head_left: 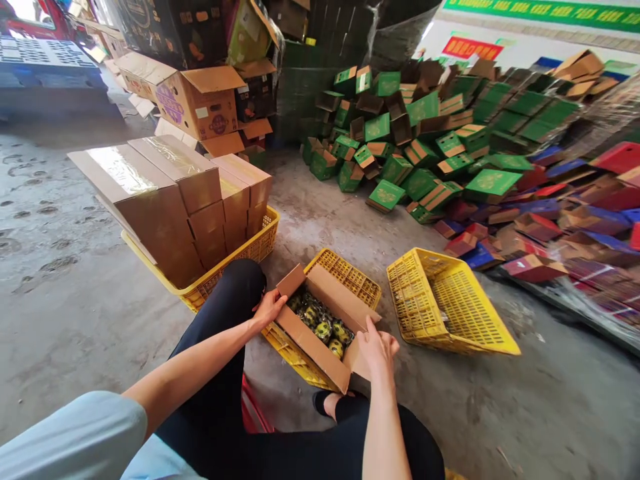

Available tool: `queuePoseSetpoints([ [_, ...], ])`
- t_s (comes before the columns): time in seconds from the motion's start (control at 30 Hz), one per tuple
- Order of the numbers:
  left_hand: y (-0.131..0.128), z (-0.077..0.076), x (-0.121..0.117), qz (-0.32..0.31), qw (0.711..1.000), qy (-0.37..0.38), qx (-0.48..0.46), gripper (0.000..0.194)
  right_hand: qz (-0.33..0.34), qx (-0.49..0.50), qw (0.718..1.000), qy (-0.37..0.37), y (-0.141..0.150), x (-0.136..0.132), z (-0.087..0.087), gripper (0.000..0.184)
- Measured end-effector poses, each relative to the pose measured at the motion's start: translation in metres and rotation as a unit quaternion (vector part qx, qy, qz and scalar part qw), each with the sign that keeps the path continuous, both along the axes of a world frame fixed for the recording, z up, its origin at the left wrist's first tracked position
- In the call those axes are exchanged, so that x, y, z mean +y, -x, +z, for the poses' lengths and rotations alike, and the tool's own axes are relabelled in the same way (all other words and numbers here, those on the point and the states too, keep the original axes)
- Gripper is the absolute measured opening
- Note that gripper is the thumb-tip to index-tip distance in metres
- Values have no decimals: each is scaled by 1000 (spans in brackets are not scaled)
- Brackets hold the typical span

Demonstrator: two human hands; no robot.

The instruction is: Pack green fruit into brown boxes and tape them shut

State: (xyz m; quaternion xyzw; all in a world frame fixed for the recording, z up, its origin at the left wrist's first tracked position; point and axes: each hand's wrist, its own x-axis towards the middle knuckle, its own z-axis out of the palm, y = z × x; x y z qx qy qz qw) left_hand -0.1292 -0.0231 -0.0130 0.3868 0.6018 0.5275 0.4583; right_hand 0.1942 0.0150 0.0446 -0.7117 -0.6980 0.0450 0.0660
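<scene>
An open cardboard box (313,343) rests on an upturned yellow plastic crate (345,272) in front of my knees. Inside lie several round, yellow-green fruits (323,331) with dark markings, apparently wrapped in clear plastic. My left hand (270,310) holds the box's left end by its short flap, fingers bent against the cardboard. At the opposite end, my right hand (379,347) grips the right short flap, its index finger reaching up along the edge and the other fingers curled. Both long flaps stand folded outward. Part of the right flap is hidden behind my right hand.
Several closed cardboard boxes (160,193) stand in a yellow crate (240,257) on my left. Another yellow crate (450,300) sits tilted on the floor at right. Piled green cartons (420,183) and red-blue cartons (540,230) spread behind. Larger printed boxes (197,103) are stacked back left.
</scene>
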Motion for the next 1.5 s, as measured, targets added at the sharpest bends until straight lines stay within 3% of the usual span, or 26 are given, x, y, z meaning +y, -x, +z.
queuePoseSetpoints([
  [0.13, 0, 1, 1, -4, 1000, -4, 9, 23, -32, -28, 993, 114, 2, 7, 1, 63],
  [0.27, -2, 4, 1, -10, 1000, -12, 12, 25, -60, -14, 984, 165, 2, 4, -2, 67],
  [0.43, -2, 8, -6, -21, 999, -28, 34, 33, -83, 7, 990, 113, 5, -10, -11, 66],
  [0.63, 0, 11, -12, -52, 996, -38, 64, 45, -35, 61, 997, 30, 6, -25, -14, 62],
  [0.8, 1, 8, -13, -65, 994, -33, 77, 47, -31, 90, 995, 30, 8, -23, -12, 60],
  [0.97, 2, 2, -14, -68, 993, -31, 90, 43, -89, 98, 988, 81, 9, -22, -14, 59],
  [1.17, -1, -1, -12, -59, 992, -18, 112, 42, -97, 107, 985, 99, 7, -22, -16, 59],
  [1.37, -5, -1, -11, -54, 990, -17, 132, 45, -69, 169, 983, -17, -6, -13, -13, 49],
  [1.5, -5, -1, -15, -55, 989, -22, 133, 46, -99, 188, 976, -53, -17, -14, -5, 58],
])
